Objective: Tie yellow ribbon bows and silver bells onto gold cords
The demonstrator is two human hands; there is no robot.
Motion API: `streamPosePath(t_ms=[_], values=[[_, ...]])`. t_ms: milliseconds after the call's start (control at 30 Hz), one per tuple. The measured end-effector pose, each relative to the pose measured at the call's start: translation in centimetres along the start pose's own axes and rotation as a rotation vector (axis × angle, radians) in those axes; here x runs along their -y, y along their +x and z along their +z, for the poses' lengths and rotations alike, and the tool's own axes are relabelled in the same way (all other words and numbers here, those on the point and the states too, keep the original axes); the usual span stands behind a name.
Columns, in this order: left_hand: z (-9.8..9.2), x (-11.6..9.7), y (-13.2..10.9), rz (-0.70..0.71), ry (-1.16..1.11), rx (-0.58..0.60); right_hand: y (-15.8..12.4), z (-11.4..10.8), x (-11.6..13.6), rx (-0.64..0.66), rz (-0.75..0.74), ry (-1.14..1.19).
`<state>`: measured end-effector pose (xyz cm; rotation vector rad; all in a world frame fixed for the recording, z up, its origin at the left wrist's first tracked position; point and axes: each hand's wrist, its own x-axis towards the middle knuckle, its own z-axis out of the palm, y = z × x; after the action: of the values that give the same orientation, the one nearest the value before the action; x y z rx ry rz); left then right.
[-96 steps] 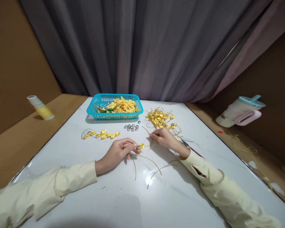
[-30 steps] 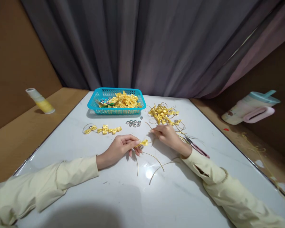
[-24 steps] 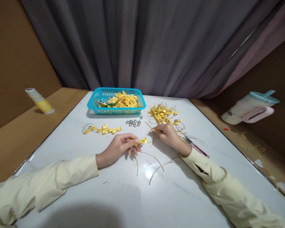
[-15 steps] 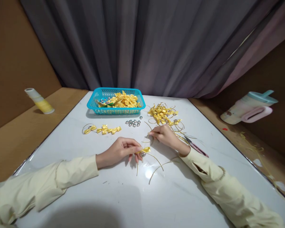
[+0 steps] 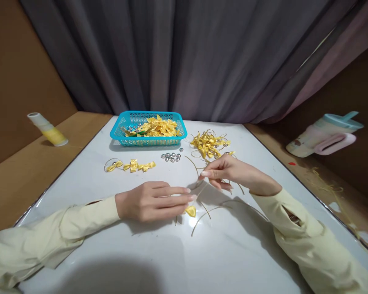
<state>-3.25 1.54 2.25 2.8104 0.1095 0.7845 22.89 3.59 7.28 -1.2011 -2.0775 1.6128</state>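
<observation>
My left hand [image 5: 156, 201] is over the middle of the white table, palm down, its fingers together over a yellow bow [image 5: 190, 211] that shows just past the fingertips. The silver bead seen on the bow is hidden now. Thumb and index finger of my right hand [image 5: 230, 173] pinch a thin gold cord [image 5: 201, 192], whose lower end slants toward the left fingertips. Another loose gold cord [image 5: 199, 222] curves on the table to the right of the bow. Beyond the hands are a cluster of silver beads [image 5: 171, 157] and several yellow bows [image 5: 134, 165] in a row.
At the back stands a blue basket [image 5: 149, 142] holding bows and beads. A heap of bows with gold cords [image 5: 209, 143] lies to its right. A ribbon spool [image 5: 49, 130] is at the far left, a tumbler with a handle [image 5: 322, 134] at the far right.
My left hand has turned palm down and now covers most of the bow. My right hand has moved slightly right and nearer, with the gold cord in its pinch. The scissors are now hidden.
</observation>
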Motion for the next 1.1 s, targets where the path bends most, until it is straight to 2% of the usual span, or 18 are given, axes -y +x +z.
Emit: streamPosePath(t_ms=[67, 167, 333, 533, 733, 867, 1033, 1100], values=[[-0.1, -0.1, 0.2, 0.047, 0.047, 0.022, -0.4, 1.2, 1.0, 0.06, -0.011, 0.006], [-0.1, -0.1, 0.2, 0.105, 0.098, -0.021, -0.7, 3.0, 1.9, 0.17, 0.011, 0.028], [-0.2, -0.2, 0.3, 0.087, 0.119, -0.096, -0.7, 4.4, 2.0, 0.16, 0.019, 0.03], [-0.4, -0.6, 0.7, 0.136, 0.119, -0.108, -0.5, 4.8, 2.2, 0.188, 0.056, 0.07], [-0.5, -0.7, 0.7, -0.031, -0.126, -0.009, 0.0, 4.8, 2.3, 0.313, 0.204, 0.285], [-0.7, -0.8, 0.8, -0.087, -0.133, 0.082, 0.2, 4.4, 2.0, 0.345, 0.272, 0.358], [-1.0, -0.9, 1.1, 0.067, 0.04, 0.077, 0.3, 4.2, 1.6, 0.375, 0.279, 0.399], [-1.0, -0.9, 1.1, 0.088, 0.076, 0.095, 0.4, 4.3, 1.5, 0.373, 0.276, 0.402]])
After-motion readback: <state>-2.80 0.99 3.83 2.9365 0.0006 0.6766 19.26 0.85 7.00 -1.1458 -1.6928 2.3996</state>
